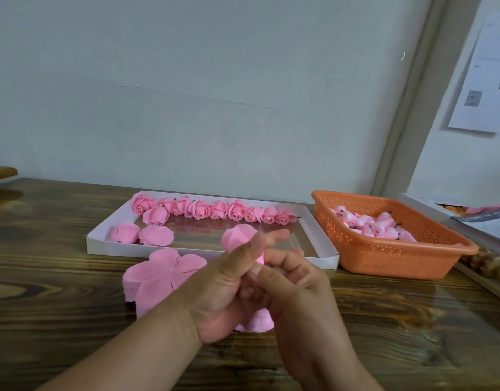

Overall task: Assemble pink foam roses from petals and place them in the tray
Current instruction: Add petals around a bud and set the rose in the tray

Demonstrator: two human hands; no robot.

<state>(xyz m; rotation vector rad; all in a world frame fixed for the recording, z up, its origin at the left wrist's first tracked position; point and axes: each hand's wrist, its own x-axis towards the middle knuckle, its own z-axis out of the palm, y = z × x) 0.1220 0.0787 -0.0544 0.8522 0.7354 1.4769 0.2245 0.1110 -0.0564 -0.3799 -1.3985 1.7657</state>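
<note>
Both hands meet over the table's front middle around a partly wrapped pink foam rose. My left hand grips it from the left with thumb and fingers, and my right hand pinches its lower part. Under the hands lies a stack of flat pink petal sheets, its right part hidden. Behind stands a white tray holding a back row of several finished roses and two closed ones at its left.
An orange perforated basket with several pink rose buds stands right of the tray. Papers and a box lie at the far right edge. The wooden table ends at a grey wall behind.
</note>
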